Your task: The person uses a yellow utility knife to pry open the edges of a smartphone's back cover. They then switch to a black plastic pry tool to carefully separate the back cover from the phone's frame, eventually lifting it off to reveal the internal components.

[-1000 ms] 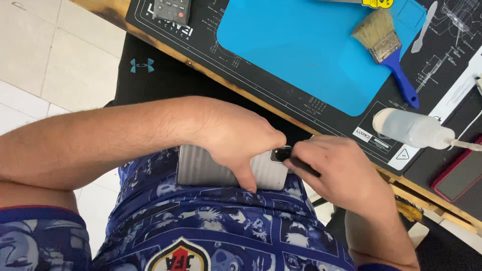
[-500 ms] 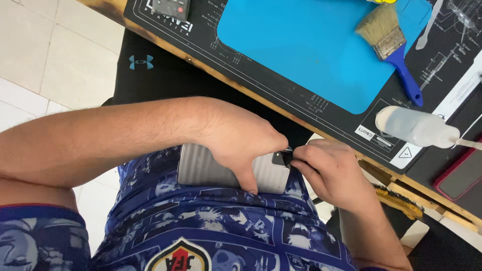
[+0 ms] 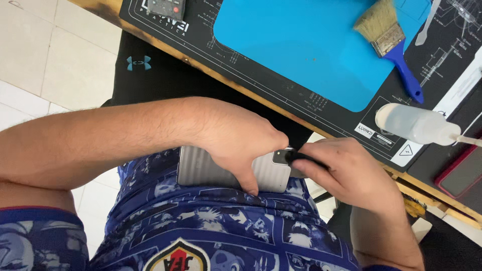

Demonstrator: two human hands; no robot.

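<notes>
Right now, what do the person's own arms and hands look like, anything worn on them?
Both the left hand and the right hand are bare: no gloves, rings or watch show. The forearms are bare and hairy. Only a blue patterned sleeve with a thin red edge shows at the left upper arm.

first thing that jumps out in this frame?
The two bare hands meeting low in the middle: the left hand clamps a silver ridged phone against the lap, while the right hand works a thin dark tool at its camera corner. Above them, the bright blue mat on the black bench mat dominates, with a blue-handled brush and a clear squeeze bottle to its right.
</notes>
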